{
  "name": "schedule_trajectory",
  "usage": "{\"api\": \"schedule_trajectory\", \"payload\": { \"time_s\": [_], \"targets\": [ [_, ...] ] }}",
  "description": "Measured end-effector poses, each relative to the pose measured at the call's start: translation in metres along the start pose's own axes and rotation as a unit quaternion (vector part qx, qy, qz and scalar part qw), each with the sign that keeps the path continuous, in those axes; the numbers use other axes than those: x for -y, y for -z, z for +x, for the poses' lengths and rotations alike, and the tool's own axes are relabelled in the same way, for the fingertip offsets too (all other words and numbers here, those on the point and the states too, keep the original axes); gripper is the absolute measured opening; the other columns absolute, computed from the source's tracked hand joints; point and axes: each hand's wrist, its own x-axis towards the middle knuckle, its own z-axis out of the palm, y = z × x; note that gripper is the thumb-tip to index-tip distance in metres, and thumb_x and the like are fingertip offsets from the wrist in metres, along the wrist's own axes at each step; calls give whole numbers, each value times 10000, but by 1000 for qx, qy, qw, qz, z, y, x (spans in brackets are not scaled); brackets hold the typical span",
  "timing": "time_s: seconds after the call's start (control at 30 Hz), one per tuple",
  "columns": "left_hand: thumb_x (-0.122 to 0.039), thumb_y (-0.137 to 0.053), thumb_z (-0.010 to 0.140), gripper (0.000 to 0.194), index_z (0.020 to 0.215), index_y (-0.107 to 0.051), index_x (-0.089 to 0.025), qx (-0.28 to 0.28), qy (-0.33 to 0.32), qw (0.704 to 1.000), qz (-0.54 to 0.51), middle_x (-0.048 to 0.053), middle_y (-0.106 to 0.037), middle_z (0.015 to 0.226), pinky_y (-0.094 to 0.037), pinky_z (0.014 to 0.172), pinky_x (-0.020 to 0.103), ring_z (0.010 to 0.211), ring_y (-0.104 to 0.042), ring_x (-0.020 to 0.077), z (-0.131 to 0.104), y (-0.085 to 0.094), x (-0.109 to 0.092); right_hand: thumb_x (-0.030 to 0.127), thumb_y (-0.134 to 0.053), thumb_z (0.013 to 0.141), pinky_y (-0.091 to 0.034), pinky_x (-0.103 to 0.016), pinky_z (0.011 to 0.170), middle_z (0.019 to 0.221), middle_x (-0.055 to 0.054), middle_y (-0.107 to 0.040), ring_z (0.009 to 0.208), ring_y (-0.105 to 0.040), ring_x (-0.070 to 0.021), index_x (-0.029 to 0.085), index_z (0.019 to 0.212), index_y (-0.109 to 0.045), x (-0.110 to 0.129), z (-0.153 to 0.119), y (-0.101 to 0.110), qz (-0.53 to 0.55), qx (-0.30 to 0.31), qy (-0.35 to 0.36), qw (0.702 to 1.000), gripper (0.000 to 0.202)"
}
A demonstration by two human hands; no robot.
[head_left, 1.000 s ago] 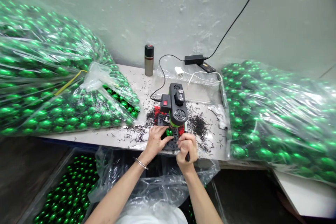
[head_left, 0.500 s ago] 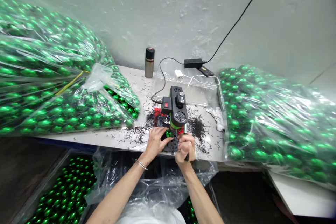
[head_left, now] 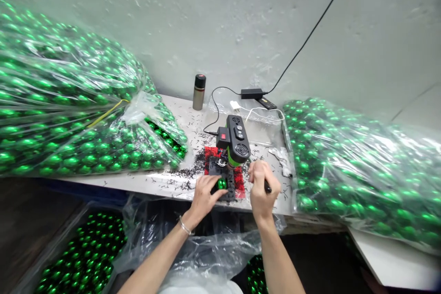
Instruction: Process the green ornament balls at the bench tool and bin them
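A small black machine with a green band and a red switch stands on a black base over a red mat. Beneath its front, my left hand holds a shiny green ball between thumb and fingers at the base. To the right of the machine, my right hand is wrapped round a black handle; the handle's far part is hidden by the fingers. Small black bits lie scattered around the mat.
Big clear bags of green balls stand left and right. Behind the machine are a bottle, a power adapter and cables. A white glove lies right. Below left is an open bag of green balls.
My right hand has moved right, away from the machine, still round the black handle. My left hand stays at the ball. The whole view has shifted slightly.
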Motion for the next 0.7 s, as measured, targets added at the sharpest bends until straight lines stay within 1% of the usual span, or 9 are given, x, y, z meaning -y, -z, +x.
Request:
{"api": "schedule_trajectory", "payload": {
  "time_s": [0.1, 0.17, 0.27, 0.3, 0.37, 0.5, 0.6, 0.67, 0.7],
  "targets": [
    [-467, -861, 663, 596, 1198, -698, -260, 15, -23, 999, 39, 130, -688, 1188, -371, 1038, 507, 1145, -567, 356, -21, 16, -3, 199, -429, 982, -353, -291, 623, 647, 20, -447, 663, -469, -123, 207, 612, -410, 0, -3, -1, 5, -9, 13, 1000, 371],
    [-460, -827, 712, 545, 1201, -691, -262, -15, -22, 998, 52, 132, -665, 1230, -364, 1047, 501, 1171, -549, 355, -18, 33, -5, 193, -432, 979, -354, -292, 616, 652, 15, -453, 657, -468, -124, 206, 612, -412, -4, -8, -3, 15, -18, 17, 1000, 368],
    [-352, -670, 871, 215, 1057, -718, -256, -117, -2, 991, 64, 121, -663, 1179, -344, 1064, 471, 1183, -524, 328, 18, 63, -4, 196, -440, 973, -361, -298, 615, 651, 12, -455, 648, -472, -129, 208, 610, -412, -9, -14, -5, 20, -28, 18, 999, 365],
    [-316, -654, 875, 147, 989, -714, -245, -134, 7, 988, 79, 120, -666, 1118, -340, 1061, 463, 1169, -522, 326, 34, 74, -3, 195, -442, 972, -363, -299, 613, 648, 11, -457, 648, -476, -131, 208, 608, -413, -10, -15, -5, 19, -31, 19, 999, 365],
    [-247, -668, 847, 53, 803, -663, -219, -120, 36, 985, 120, 102, -636, 886, -349, 1034, 446, 1094, -540, 322, 65, 91, 2, 190, -446, 968, -365, -296, 600, 650, 8, -468, 651, -486, -134, 208, 608, -422, -12, -17, -6, 17, -32, 24, 999, 361],
    [-133, -765, 709, 361, 542, -459, -226, -84, 55, 987, 128, -5, -411, 576, -375, 978, 412, 920, -574, 298, 101, 106, 14, 164, -453, 958, -372, -292, 589, 656, 4, -486, 650, -494, -135, 206, 617, -442, -14, -20, -6, 11, -30, 43, 999, 344],
    [-108, -787, 669, 296, 583, -525, -216, -74, 67, 987, 125, -24, -425, 577, -414, 888, 350, 822, -589, 254, 104, 108, 16, 131, -443, 953, -376, -292, 597, 643, 9, -478, 651, -492, -131, 205, 619, -436, -13, -20, -6, 4, -28, 53, 998, 342],
    [-167, -794, 696, 158, 745, -648, -206, -72, 95, 990, 81, -6, -541, 646, -439, 797, 308, 784, -606, 229, 98, 109, 12, 115, -439, 949, -373, -288, 591, 640, 12, -474, 649, -490, -128, 204, 625, -436, -12, -20, -6, 4, -23, 56, 998, 336],
    [-221, -790, 723, 173, 862, -689, -203, -67, 120, 990, 28, 8, -607, 712, -448, 752, 291, 774, -622, 217, 94, 109, 10, 111, -438, 948, -373, -286, 589, 640, 13, -474, 648, -489, -127, 204, 627, -437, -12, -20, -6, 5, -20, 57, 998, 334]
  ]
}}
